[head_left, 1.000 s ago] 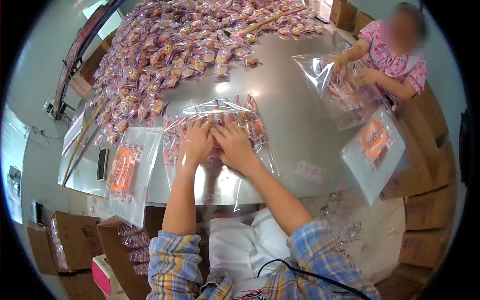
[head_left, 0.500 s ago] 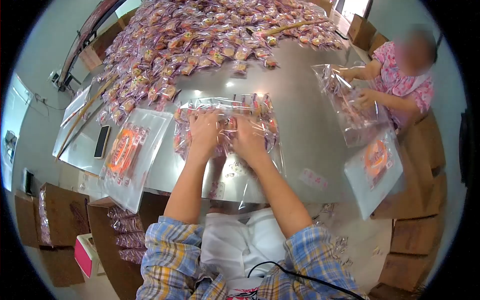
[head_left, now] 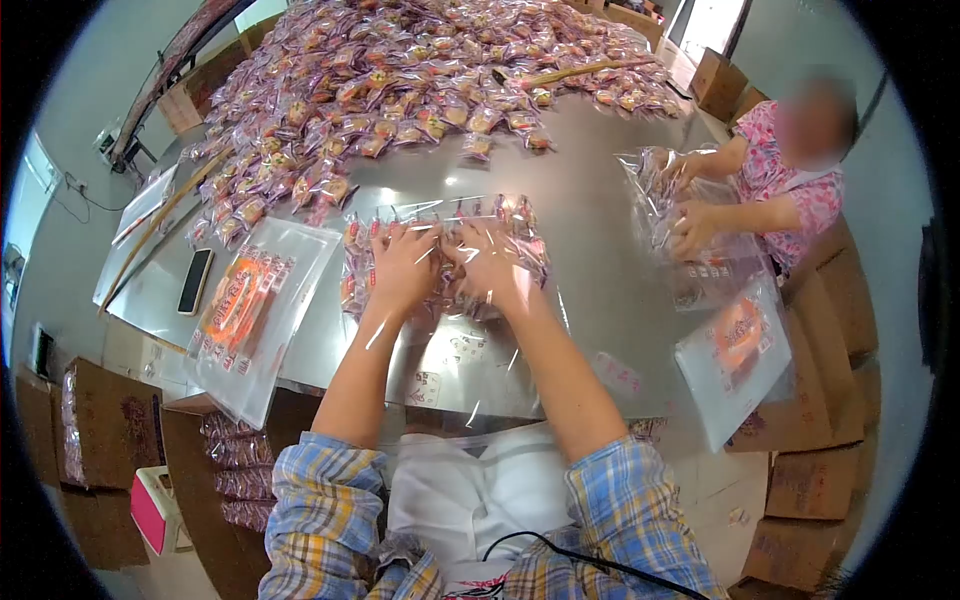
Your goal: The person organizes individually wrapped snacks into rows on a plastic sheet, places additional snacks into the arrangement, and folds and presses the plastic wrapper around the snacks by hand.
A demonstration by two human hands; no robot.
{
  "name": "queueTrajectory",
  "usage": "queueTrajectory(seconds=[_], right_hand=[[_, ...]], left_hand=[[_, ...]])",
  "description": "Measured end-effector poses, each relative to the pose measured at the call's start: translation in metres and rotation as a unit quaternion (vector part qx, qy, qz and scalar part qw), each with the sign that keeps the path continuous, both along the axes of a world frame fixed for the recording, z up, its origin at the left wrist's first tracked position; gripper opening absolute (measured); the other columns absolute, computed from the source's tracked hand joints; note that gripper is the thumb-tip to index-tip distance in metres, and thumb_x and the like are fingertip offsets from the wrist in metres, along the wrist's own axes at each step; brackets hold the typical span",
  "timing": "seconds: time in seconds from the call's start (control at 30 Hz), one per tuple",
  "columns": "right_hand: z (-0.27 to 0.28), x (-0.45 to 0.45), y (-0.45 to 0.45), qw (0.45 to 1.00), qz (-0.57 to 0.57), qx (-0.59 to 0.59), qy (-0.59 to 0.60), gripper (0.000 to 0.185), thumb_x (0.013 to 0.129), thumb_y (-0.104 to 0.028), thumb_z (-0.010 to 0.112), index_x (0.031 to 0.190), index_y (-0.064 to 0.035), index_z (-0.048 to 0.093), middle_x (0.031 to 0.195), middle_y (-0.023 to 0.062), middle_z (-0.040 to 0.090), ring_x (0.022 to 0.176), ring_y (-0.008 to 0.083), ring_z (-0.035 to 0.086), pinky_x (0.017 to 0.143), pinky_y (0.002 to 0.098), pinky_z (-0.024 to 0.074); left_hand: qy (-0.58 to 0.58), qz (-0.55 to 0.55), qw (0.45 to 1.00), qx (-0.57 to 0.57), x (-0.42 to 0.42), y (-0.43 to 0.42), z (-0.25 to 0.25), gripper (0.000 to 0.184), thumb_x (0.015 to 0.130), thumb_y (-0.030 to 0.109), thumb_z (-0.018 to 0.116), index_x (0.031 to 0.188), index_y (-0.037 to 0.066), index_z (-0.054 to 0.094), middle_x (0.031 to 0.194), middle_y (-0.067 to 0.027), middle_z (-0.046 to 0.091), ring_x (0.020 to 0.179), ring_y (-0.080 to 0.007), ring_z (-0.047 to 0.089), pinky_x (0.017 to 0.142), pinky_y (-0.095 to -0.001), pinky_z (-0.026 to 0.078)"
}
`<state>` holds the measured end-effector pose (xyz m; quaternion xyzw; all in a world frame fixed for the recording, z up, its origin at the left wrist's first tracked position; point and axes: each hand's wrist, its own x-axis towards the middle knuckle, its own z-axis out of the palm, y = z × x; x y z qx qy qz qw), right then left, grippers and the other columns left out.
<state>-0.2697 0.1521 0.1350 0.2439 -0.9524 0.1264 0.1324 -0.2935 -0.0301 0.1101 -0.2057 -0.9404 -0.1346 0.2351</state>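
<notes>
A large clear plastic bag (head_left: pixel 470 370) lies flat on the metal table, its far part filled with small wrapped packets (head_left: pixel 522 232). Both my forearms reach into the bag. My left hand (head_left: pixel 406 264) rests on the packets at the left with its fingers spread. Beside it my right hand (head_left: pixel 490 264) lies on the packets with its fingers apart, under shiny film. The two hands almost touch at the fingertips. Beyond them spreads a big heap of wrapped packets (head_left: pixel 400 80).
Left of the bag are a stack of printed clear bags (head_left: pixel 262 310), a phone (head_left: pixel 195 281) and a long stick (head_left: pixel 160 235). At the right a person (head_left: pixel 790 205) handles another clear bag, near more printed bags (head_left: pixel 735 350). Cardboard boxes (head_left: pixel 815 480) stand beside the table.
The view has shifted a little. My hands remain on the packets, with my right fingers moved slightly and more spread. The other person's hands and bag have moved.
</notes>
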Motion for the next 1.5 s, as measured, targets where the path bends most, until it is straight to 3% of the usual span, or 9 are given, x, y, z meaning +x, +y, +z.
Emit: queueTrajectory(seconds=[0.27, 0.4, 0.5, 0.63, 0.77, 1.03, 1.23, 1.37, 1.5], right_hand=[[-0.019, -0.014, 0.009, 0.993, 0.107, -0.043, 0.006, 0.057, 0.078, -0.011, 0.079, 0.134, -0.0132, 0.068, 0.134, 0.0115, 0.068, 0.129, 0.0354, 0.061, 0.114, 0.0486, 0.0451], [-0.015, 0.012, 0.007, 0.943, 0.084, -0.314, -0.072, 0.06, 0.083, 0.0, 0.07, 0.142, -0.0097, 0.057, 0.134, 0.0161, 0.066, 0.125, 0.0395, 0.061, 0.102, 0.0476, 0.0514], [0.003, 0.023, 0.006, 0.925, 0.084, -0.368, -0.047, 0.062, 0.085, 0.003, 0.068, 0.145, -0.0069, 0.053, 0.134, 0.0186, 0.065, 0.124, 0.0401, 0.062, 0.103, 0.046, 0.0514], [-0.029, 0.003, -0.025, 0.822, 0.033, -0.56, -0.099, 0.07, 0.093, -0.011, 0.073, 0.155, -0.0053, 0.042, 0.155, 0.0218, 0.048, 0.145, 0.0337, 0.05, 0.115, 0.0412, 0.0448], [-0.025, -0.02, -0.001, 0.978, -0.015, -0.205, -0.034, 0.069, 0.083, -0.016, 0.082, 0.143, -0.0047, 0.048, 0.134, 0.0253, 0.062, 0.129, 0.0433, 0.059, 0.108, 0.0448, 0.0482], [-0.02, -0.041, 0.003, 0.969, 0.066, -0.233, -0.055, 0.068, 0.085, -0.029, 0.083, 0.137, -0.0004, 0.05, 0.128, 0.0243, 0.066, 0.123, 0.0428, 0.062, 0.106, 0.047, 0.049], [-0.015, -0.037, -0.01, 0.973, -0.044, -0.227, -0.015, 0.055, 0.088, -0.034, 0.077, 0.128, -0.002, 0.056, 0.116, 0.0247, 0.07, 0.11, 0.0444, 0.066, 0.098, 0.0526, 0.0505], [-0.023, -0.048, -0.011, 0.98, -0.061, -0.184, -0.045, 0.058, 0.086, -0.035, 0.077, 0.129, -0.0026, 0.055, 0.119, 0.0246, 0.07, 0.111, 0.0443, 0.066, 0.098, 0.0523, 0.0502], [-0.033, -0.056, -0.013, 0.982, -0.12, -0.136, -0.051, 0.061, 0.086, -0.035, 0.077, 0.133, -0.0042, 0.054, 0.122, 0.0244, 0.07, 0.114, 0.0431, 0.066, 0.099, 0.0522, 0.0506]], left_hand=[[-0.145, 0.046, 0.988, -0.013, 0.004, 0.001, 0.02, 0.062, 0.087, 0.025, 0.072, 0.147, 0.016, 0.056, 0.139, -0.0079, 0.064, 0.139, -0.0326, 0.051, 0.116, -0.0587, 0.032], [-0.118, 0.072, 0.989, 0.047, 0.003, 0.001, 0.021, 0.049, 0.092, 0.023, 0.066, 0.141, 0.016, 0.062, 0.126, -0.0121, 0.071, 0.132, -0.033, 0.057, 0.114, -0.0572, 0.032], [-0.181, 0.029, 0.982, 0.048, 0.004, -0.005, 0.022, 0.065, 0.092, 0.035, 0.071, 0.151, 0.015, 0.054, 0.141, -0.0128, 0.065, 0.137, -0.0331, 0.053, 0.114, -0.0578, 0.03], [-0.168, 0.08, 0.982, 0.024, 0.013, 0.009, 0.027, 0.072, 0.088, 0.029, 0.077, 0.153, 0.013, 0.051, 0.141, -0.0107, 0.066, 0.137, -0.0331, 0.053, 0.115, -0.0585, 0.029], [-0.148, 0.061, 0.984, 0.079, 0.008, 0.001, 0.01, 0.078, 0.084, 0.028, 0.08, 0.154, 0.013, 0.049, 0.14, -0.0111, 0.065, 0.138, -0.0339, 0.052, 0.117, -0.059, 0.028], [-0.128, 0.103, 0.984, 0.067, 0.004, 0.002, 0.008, 0.072, 0.085, 0.031, 0.077, 0.151, 0.016, 0.053, 0.138, -0.0141, 0.065, 0.138, -0.0367, 0.051, 0.116, -0.0585, 0.029], [-0.127, 0.176, 0.974, 0.065, 0.0, 0.013, 0.017, 0.063, 0.089, 0.027, 0.064, 0.148, 0.007, 0.055, 0.129, -0.0192, 0.07, 0.133, -0.0395, 0.056, 0.112, -0.0607, 0.032], [-0.042, 0.148, 0.979, 0.131, -0.002, 0.009, 0.004, 0.032, 0.086, 0.025, 0.065, 0.109, 0.004, 0.074, 0.107, -0.0213, 0.074, 0.115, -0.04, 0.065, 0.104, -0.0595, 0.038], [-0.086, 0.155, 0.975, 0.131, -0.008, 0.008, 0.015, 0.024, 0.085, 0.022, 0.066, 0.1, 0.007, 0.078, 0.099, -0.02, 0.076, 0.11, -0.0404, 0.067, 0.099, -0.0598, 0.04]])
